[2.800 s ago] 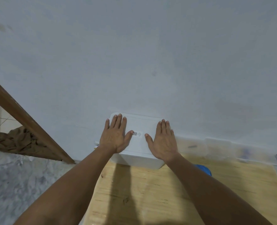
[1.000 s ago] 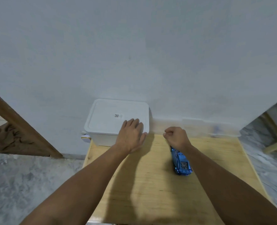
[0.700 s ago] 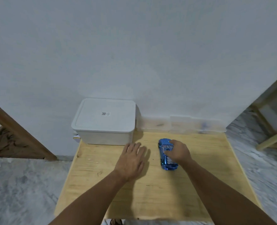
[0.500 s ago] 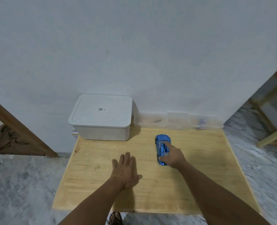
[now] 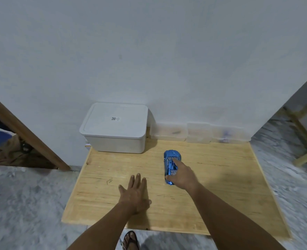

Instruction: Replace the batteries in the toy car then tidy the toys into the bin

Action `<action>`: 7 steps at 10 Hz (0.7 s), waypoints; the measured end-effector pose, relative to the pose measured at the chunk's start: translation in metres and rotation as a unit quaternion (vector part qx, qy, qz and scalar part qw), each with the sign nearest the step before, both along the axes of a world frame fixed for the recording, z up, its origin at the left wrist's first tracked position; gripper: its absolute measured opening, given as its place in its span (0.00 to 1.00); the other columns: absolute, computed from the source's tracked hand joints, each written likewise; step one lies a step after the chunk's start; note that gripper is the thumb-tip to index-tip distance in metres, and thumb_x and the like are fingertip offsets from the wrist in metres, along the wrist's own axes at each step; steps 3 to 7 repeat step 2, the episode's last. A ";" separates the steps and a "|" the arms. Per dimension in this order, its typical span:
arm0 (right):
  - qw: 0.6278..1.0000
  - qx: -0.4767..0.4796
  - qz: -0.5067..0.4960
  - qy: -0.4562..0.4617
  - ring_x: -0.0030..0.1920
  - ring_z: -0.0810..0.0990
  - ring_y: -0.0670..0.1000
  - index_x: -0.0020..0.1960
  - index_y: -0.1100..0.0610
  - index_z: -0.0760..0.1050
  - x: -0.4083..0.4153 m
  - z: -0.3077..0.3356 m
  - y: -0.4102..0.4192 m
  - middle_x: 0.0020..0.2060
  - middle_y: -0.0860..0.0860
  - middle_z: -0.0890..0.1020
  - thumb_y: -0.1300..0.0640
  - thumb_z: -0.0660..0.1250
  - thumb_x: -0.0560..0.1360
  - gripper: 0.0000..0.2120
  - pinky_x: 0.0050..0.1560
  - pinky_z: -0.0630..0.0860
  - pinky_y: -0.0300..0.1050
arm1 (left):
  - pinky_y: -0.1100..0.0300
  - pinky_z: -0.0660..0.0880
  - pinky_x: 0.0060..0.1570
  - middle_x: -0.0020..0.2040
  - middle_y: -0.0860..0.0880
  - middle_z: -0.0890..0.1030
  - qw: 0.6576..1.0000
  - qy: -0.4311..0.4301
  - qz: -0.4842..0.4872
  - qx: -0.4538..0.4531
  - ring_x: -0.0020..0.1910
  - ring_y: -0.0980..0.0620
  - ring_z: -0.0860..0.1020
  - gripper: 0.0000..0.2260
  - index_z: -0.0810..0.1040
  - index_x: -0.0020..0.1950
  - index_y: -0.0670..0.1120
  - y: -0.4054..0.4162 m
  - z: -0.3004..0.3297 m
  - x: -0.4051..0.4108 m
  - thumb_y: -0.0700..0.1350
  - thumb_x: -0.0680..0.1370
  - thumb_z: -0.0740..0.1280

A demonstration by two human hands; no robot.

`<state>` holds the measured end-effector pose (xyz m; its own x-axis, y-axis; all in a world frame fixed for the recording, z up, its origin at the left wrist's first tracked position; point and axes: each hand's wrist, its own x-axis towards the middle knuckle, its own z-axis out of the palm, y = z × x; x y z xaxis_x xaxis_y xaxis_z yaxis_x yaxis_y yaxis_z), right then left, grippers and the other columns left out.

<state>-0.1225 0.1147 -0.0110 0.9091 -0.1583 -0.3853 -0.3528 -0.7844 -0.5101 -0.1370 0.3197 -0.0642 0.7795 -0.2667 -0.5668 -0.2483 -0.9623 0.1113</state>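
Observation:
A shiny blue toy car [image 5: 170, 158] stands on the wooden table [image 5: 221, 186], nose pointing toward the wall. My right hand [image 5: 182, 175] lies over its rear half, forefinger along the roof and thumb at its near left side, gripping it. My left hand [image 5: 135, 194] rests flat on the table with straight fingers, left of the car and nearer to me, holding nothing. A white lidded bin [image 5: 115, 127] sits at the table's back left corner against the wall, lid closed.
A row of low clear plastic boxes [image 5: 199, 134] lines the wall right of the bin. A wooden door frame [image 5: 28, 132] slants at the left, a wooden stand [image 5: 304, 141] at the right. My sandalled foot [image 5: 130, 240] shows below the table's front edge.
Both hands left the bin lid. My right hand came down onto the blue car and took hold of it. My left hand slid back toward me over the table.

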 end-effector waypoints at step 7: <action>0.997 0.031 -0.055 -0.050 0.59 0.77 0.54 0.70 0.51 0.63 -0.016 -0.011 -0.012 0.63 0.51 0.76 0.43 0.61 0.77 0.24 0.61 0.73 0.52 | 0.33 0.48 0.71 0.79 0.46 0.37 1.000 -0.020 0.014 -0.011 0.78 0.43 0.37 0.40 0.42 0.79 0.48 -0.003 0.002 -0.013 0.62 0.77 0.59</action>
